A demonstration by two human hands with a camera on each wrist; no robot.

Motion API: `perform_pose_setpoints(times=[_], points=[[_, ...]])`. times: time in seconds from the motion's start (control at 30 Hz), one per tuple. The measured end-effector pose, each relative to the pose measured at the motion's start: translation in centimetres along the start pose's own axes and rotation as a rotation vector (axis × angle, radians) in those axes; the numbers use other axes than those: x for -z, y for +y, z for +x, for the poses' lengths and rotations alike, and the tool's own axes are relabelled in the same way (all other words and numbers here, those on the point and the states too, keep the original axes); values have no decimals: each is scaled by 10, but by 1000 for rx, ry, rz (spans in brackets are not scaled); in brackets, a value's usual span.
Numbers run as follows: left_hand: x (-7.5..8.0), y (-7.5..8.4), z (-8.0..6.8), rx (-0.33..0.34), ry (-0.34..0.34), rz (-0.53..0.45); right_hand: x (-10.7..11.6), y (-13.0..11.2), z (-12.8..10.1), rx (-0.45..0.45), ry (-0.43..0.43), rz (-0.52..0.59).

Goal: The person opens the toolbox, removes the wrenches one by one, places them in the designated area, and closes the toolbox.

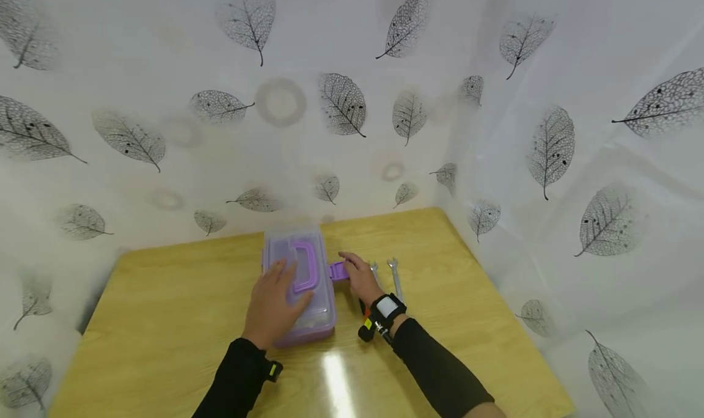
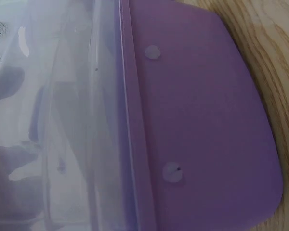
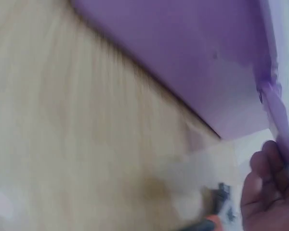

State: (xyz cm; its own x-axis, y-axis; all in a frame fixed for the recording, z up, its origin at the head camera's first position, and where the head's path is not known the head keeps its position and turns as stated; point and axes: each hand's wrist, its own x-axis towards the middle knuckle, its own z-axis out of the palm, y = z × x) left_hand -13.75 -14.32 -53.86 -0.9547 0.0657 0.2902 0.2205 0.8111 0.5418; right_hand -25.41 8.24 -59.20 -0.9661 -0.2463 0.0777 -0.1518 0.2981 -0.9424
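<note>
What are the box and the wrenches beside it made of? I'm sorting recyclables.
The box looks plastic: an opaque, smooth matte purple base and a see-through, lightly glossy lid that shows shapes beneath. The wrenches look like bare metal, silvery and shiny, though small here.

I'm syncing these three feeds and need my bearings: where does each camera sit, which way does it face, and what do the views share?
Head: worn high, looks forward and down at the table; shows both sleeves, left hand flat on the purple box, right hand at its latch, wrenches beside.
Left wrist: close along the box; no body part clearly shows.
Right wrist: low over the table, blurred; box, fingertips.
All three share the box.
</note>
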Motion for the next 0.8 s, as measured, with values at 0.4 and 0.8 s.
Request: perform_pose_setpoints(times=[0.4, 0.8], points=[[-2, 2, 3, 17, -25, -19, -20, -8, -4, 63, -74, 180], [2, -2, 8, -25, 29, -11, -26, -13, -1, -108, -21, 199]])
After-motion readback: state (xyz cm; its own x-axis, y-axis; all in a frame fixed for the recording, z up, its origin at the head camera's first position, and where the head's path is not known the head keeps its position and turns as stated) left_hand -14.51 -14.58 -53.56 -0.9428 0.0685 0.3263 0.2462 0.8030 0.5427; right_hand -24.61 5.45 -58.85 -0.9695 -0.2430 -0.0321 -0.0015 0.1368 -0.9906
